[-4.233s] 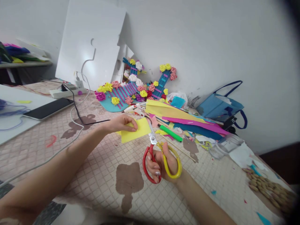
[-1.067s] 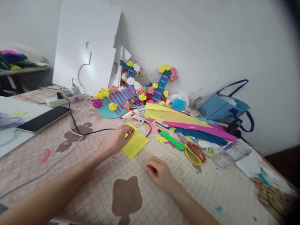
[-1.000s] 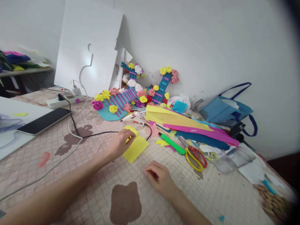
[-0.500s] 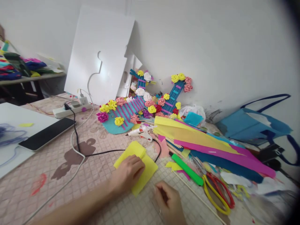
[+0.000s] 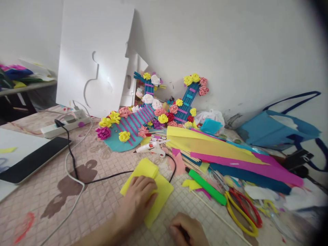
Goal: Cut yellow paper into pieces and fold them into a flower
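Note:
Near the middle of the table lies a folded piece of yellow crepe paper (image 5: 164, 186), one flap layered over another. My left hand (image 5: 139, 200) rests on it, fingers together and bent over the paper, holding it to the tabletop. To the right and nearer to me, my right hand (image 5: 189, 229) is curled closed just off the paper's lower corner; whatever is inside it, if anything, is hidden. A white glue gun (image 5: 151, 148) lies just beyond the paper. Right of the paper are a green-handled cutter (image 5: 207, 187) and scissors with yellow handles (image 5: 241, 215).
Guitar-shaped craft pieces (image 5: 130, 128) covered with paper flowers stand at the back. Coloured crepe sheets (image 5: 217, 147) spread to the right, before a blue bag (image 5: 276, 131). A power strip (image 5: 66, 123), a phone-like black slab (image 5: 36, 159) and loose cables (image 5: 83, 184) occupy the left.
The view has shifted, so the things on the left sit further left. My left hand stays on the yellow paper; my right hand stays curled, now turned more knuckles-up.

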Motion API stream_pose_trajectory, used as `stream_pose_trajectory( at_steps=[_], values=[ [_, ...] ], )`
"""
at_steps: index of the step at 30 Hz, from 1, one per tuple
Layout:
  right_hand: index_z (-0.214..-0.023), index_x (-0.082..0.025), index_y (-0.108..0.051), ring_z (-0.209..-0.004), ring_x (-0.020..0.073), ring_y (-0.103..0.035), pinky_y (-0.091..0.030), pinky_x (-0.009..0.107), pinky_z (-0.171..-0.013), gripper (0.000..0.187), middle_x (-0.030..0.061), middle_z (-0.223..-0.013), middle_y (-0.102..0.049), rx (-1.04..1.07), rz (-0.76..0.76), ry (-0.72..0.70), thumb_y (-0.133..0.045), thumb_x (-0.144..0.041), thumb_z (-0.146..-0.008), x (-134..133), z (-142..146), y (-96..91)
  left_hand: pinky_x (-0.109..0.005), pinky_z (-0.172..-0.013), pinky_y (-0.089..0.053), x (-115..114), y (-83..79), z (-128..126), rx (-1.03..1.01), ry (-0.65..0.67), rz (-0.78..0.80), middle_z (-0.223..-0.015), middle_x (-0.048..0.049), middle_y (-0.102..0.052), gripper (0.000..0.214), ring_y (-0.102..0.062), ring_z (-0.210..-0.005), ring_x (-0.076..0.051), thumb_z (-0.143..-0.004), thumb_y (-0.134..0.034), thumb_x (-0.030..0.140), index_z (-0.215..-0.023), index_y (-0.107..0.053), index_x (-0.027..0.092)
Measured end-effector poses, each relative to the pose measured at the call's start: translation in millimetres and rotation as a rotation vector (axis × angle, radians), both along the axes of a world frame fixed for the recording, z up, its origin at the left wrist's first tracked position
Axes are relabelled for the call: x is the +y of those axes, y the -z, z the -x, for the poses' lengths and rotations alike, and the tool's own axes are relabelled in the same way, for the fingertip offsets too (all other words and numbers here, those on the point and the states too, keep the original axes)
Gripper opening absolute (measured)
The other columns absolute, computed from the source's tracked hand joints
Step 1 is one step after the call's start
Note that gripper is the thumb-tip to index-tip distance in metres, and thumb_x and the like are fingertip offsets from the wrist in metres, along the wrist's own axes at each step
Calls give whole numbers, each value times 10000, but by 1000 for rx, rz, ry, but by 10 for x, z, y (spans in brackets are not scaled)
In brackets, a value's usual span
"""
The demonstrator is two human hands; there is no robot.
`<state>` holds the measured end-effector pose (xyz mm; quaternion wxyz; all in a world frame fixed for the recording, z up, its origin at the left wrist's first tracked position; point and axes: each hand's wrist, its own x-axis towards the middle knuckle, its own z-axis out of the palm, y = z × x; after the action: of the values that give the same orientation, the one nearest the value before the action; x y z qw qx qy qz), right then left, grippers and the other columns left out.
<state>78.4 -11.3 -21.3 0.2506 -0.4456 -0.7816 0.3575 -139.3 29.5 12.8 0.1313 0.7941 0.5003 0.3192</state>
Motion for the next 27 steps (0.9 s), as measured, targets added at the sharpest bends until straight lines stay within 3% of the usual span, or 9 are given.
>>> stream_pose_trajectory(
  at_steps=[3,5,10,19,27],
  values=[
    [-751,-206,-563,-595,137,-509,-347,243,-557,151,12,-648,-563,-2,-22,-43,-470,-254,-860,-14,-17,-175,-381,-786,-438,47,-19,72,37,-79,-8,-934,-62,-618,86,-576,-888,-214,-869,-464,251,-908,-530,212],
    [-769,-203,-561,-623,138,-505,-350,251,-585,149,9,-669,-554,16,-13,-45,-464,-254,-870,-19,-9,-251,-355,-713,-459,73,-35,121,55,-151,46,-958,-80,-599,163,-591,-831,-214,-869,-468,325,-962,-494,194],
    [-763,-192,-561,-599,118,-477,-339,237,-557,177,-7,-663,-532,86,-3,-39,-455,-273,-880,-23,37,-307,-346,-681,-458,78,-79,175,184,-158,171,-1002,-111,-577,349,-601,-821,-235,-841,-481,457,-1038,-478,169],
    [-768,-179,-568,-600,102,-477,-337,212,-538,158,-13,-667,-541,110,-13,-35,-474,-253,-870,-21,26,-288,-281,-627,-370,100,-57,113,224,-88,209,-763,-36,-583,177,-544,-724,-180,-778,-547,333,-709,-507,174],
    [-771,-177,-570,-608,95,-485,-342,200,-539,120,-20,-668,-542,123,-11,-30,-498,-217,-858,-23,18,-256,-238,-524,-297,195,-80,209,56,-162,294,-603,0,-554,279,-476,-540,-120,-818,-467,375,-641,-510,164]
  ],
)
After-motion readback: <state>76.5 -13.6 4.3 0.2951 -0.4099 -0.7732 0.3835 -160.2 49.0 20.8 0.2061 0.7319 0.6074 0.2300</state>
